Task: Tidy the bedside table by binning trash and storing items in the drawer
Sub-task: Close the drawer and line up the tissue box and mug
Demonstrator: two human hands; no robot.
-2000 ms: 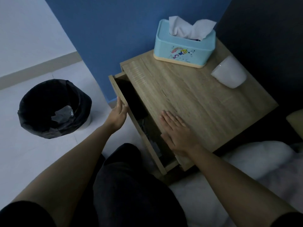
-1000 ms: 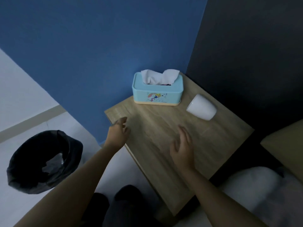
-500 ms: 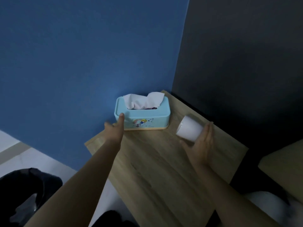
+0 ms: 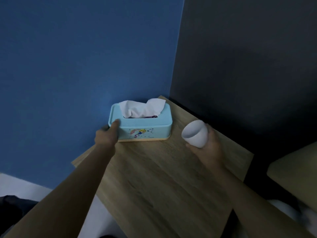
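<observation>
A light blue tissue box [image 4: 145,128] with white tissue sticking out stands at the back of the wooden bedside table [image 4: 163,177], against the blue wall. My left hand [image 4: 107,135] grips the box's left end, thumb on the lid. A white cup [image 4: 195,133] is held tilted above the table's right side, its mouth facing me, in my right hand [image 4: 208,148]. The drawer is out of view.
A dark wall [image 4: 248,66] rises behind the table on the right. A beige cushion edge [image 4: 295,172] lies at the far right. The black bin's rim [image 4: 10,203] shows at the lower left on the white floor.
The drawer was pushed shut and my view rose. My right hand closed on the white cup and lifted it off the table. My left hand reached the tissue box's left end.
</observation>
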